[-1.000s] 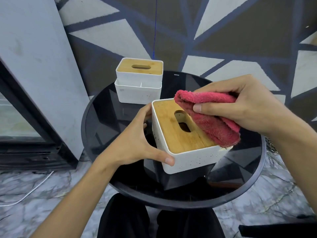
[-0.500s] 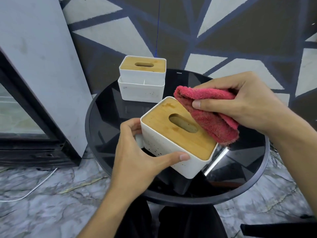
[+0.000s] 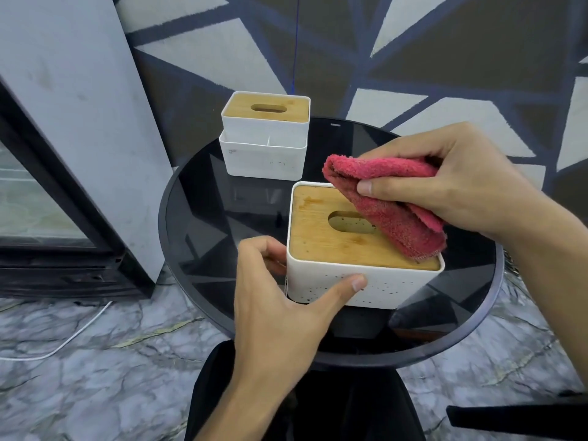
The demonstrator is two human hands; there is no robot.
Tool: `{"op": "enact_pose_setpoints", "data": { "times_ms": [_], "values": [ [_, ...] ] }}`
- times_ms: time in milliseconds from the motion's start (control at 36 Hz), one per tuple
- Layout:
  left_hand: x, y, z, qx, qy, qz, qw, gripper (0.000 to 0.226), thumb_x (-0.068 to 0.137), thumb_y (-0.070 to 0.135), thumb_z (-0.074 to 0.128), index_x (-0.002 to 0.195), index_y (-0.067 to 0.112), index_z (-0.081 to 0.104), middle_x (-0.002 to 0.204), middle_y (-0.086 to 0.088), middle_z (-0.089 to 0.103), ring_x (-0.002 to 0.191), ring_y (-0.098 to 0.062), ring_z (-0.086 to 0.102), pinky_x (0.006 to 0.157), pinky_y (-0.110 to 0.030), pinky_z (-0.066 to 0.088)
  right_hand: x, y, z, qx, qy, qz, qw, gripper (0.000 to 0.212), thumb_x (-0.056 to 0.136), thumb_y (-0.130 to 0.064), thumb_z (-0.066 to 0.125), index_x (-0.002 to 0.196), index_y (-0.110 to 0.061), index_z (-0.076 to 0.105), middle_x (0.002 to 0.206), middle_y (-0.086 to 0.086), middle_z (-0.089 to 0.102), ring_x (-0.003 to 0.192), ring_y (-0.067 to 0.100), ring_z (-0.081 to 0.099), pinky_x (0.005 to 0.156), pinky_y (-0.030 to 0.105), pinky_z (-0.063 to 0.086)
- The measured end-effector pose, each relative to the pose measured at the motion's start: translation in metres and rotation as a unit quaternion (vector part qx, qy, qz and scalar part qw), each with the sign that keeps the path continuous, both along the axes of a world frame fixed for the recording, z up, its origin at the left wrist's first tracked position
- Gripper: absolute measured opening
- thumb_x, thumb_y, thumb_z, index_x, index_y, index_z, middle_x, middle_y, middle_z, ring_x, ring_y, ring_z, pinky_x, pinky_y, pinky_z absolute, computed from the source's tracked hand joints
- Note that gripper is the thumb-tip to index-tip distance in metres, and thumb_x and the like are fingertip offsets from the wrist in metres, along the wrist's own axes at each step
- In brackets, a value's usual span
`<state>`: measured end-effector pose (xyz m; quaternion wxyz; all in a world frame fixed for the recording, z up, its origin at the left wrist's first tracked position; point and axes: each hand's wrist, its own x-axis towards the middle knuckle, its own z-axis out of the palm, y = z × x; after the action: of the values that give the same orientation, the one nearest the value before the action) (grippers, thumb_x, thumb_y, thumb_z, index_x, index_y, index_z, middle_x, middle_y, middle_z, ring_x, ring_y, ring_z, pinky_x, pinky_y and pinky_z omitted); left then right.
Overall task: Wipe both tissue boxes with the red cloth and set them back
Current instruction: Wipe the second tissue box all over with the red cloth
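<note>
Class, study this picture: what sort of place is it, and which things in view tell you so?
Likely a café or lounge corner, not certain: a round black glass table, a wall painted in geometric shapes, and a marble-patterned floor.

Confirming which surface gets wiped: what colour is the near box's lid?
Light brown wood grain on the lid; clearest in head view.

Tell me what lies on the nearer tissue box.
The red cloth, gripped by the right hand, rests on its wooden lid; the slot's right end is covered by it.
</note>
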<state>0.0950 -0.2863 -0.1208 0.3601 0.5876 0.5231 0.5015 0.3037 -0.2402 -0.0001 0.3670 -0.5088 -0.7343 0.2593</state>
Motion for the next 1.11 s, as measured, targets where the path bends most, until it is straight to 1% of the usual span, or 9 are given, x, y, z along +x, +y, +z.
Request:
{"op": "enact_pose_setpoints", "data": {
  "times_ms": [139, 222, 306, 389, 611, 778, 917, 1000, 1111],
  "values": [
    [-0.026, 0.024, -0.003, -0.004, 0.008, -0.112, 0.994, 0.113, 0.048, 0.073, 0.092, 0.145, 0.042, 0.044, 0.148, 0.026, 0.052, 0.141, 0.005, 0.046, 0.099, -0.003, 0.04, 0.002, -0.001, 0.0, 0.003, -0.004, 0.002, 1.0, 0.024, 0.087, -0.021, 0.086, 0.106, -0.036, 0.083, 0.095, -0.023, 0.082, 0.09, -0.004, 0.077, 0.076, 0.01, 0.057],
    [-0.036, 0.045, -0.001, -0.006, 0.027, -0.178, 0.984, 0.135, 0.047, 0.081, 0.09, 0.162, 0.048, 0.026, 0.165, 0.033, 0.031, 0.155, 0.006, 0.028, 0.124, -0.026, 0.029, 0.002, -0.001, 0.0, 0.002, -0.002, 0.005, 1.0, 0.025, 0.087, -0.02, 0.086, 0.107, -0.035, 0.083, 0.096, -0.022, 0.082, 0.091, -0.003, 0.078, 0.077, 0.01, 0.057],
    [-0.04, 0.062, 0.003, 0.007, 0.052, -0.231, 0.972, 0.14, 0.054, 0.074, 0.091, 0.168, 0.043, 0.016, 0.169, 0.035, 0.023, 0.156, 0.009, 0.021, 0.132, -0.037, 0.023, 0.002, 0.0, -0.001, 0.002, -0.003, 0.005, 1.0, 0.024, 0.087, -0.021, 0.086, 0.108, -0.034, 0.083, 0.096, -0.021, 0.083, 0.092, -0.002, 0.078, 0.077, 0.011, 0.057],
    [-0.04, 0.077, 0.007, 0.005, 0.063, -0.273, 0.96, 0.146, 0.051, 0.075, 0.094, 0.168, 0.041, 0.015, 0.17, 0.03, 0.025, 0.159, 0.002, 0.024, 0.132, -0.043, 0.023, 0.001, 0.001, -0.001, 0.001, -0.012, 0.008, 1.0, 0.024, 0.088, -0.02, 0.086, 0.107, -0.035, 0.083, 0.095, -0.022, 0.082, 0.091, -0.004, 0.077, 0.076, 0.009, 0.055],
    [-0.036, 0.096, 0.009, 0.016, 0.042, -0.316, 0.948, 0.135, 0.054, 0.041, 0.102, 0.166, 0.032, 0.028, 0.158, 0.017, 0.051, 0.148, -0.01, 0.048, 0.122, -0.045, 0.042, -0.006, 0.018, 0.006, 0.017, -0.08, 0.002, 0.997, 0.028, 0.092, -0.027, 0.083, 0.115, -0.043, 0.08, 0.101, -0.028, 0.08, 0.096, -0.007, 0.075, 0.079, 0.008, 0.056],
    [-0.029, 0.095, 0.007, 0.051, 0.019, -0.298, 0.953, 0.119, 0.058, 0.026, 0.103, 0.159, 0.028, 0.041, 0.146, 0.013, 0.062, 0.139, -0.01, 0.058, 0.111, -0.025, 0.049, -0.023, 0.04, 0.001, 0.017, -0.23, 0.001, 0.973, 0.033, 0.097, -0.035, 0.077, 0.126, -0.049, 0.076, 0.117, -0.024, 0.077, 0.109, 0.0, 0.068, 0.095, 0.025, 0.057],
    [-0.026, 0.096, 0.005, 0.054, 0.006, -0.292, 0.955, 0.114, 0.059, 0.026, 0.105, 0.156, 0.026, 0.045, 0.147, 0.004, 0.062, 0.139, -0.02, 0.059, 0.115, -0.045, 0.049, -0.034, 0.041, -0.004, 0.032, -0.299, 0.016, 0.954, 0.029, 0.099, -0.044, 0.066, 0.125, -0.046, 0.077, 0.114, -0.015, 0.076, 0.106, 0.014, 0.068, 0.094, 0.044, 0.057],
    [-0.025, 0.096, 0.004, 0.058, 0.0, -0.289, 0.956, 0.109, 0.059, 0.024, 0.102, 0.154, 0.026, 0.048, 0.144, 0.001, 0.064, 0.137, -0.024, 0.06, 0.114, -0.048, 0.051, -0.039, 0.036, -0.003, 0.038, -0.303, 0.024, 0.952, 0.042, 0.091, -0.056, 0.053, 0.126, -0.048, 0.076, 0.112, -0.013, 0.076, 0.105, 0.017, 0.069, 0.091, 0.046, 0.058],
    [-0.026, 0.098, 0.002, 0.056, -0.004, -0.288, 0.956, 0.11, 0.059, 0.026, 0.104, 0.153, 0.023, 0.048, 0.143, -0.001, 0.064, 0.136, -0.025, 0.061, 0.112, -0.049, 0.052, -0.041, 0.03, 0.0, 0.029, -0.299, 0.049, 0.953, 0.041, 0.091, -0.053, 0.053, 0.122, -0.046, 0.079, 0.104, -0.011, 0.08, 0.098, 0.017, 0.072, 0.086, 0.045, 0.059]
  ]
}}
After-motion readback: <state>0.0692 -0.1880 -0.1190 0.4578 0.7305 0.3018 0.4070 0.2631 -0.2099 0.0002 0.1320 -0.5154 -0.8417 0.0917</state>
